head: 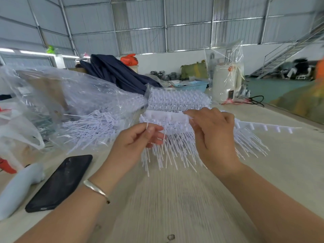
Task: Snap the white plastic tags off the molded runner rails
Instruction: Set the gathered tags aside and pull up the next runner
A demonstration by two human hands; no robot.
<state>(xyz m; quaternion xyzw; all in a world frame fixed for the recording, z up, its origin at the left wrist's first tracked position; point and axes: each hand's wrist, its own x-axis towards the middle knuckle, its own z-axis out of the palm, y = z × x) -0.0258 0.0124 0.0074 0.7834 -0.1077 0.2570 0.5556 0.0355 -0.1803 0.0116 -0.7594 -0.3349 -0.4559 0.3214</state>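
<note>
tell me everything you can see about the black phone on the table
The black phone is a slim, glossy slab with rounded corners, lying flat on the pale wooden table at the near left. It sits diagonally, one end toward the camera, the other toward the loose white tags. Its dark surface looks smudged and unlit. Neither hand touches it; the left forearm passes close beside it, and a pale blue object lies to its left.

a black phone (pixel 60 183) lies near the desk's (pixel 175 207) left edge; a blue basket (pixel 192 85) and dark cloth (pixel 115 71) sit at its far edge.
</note>
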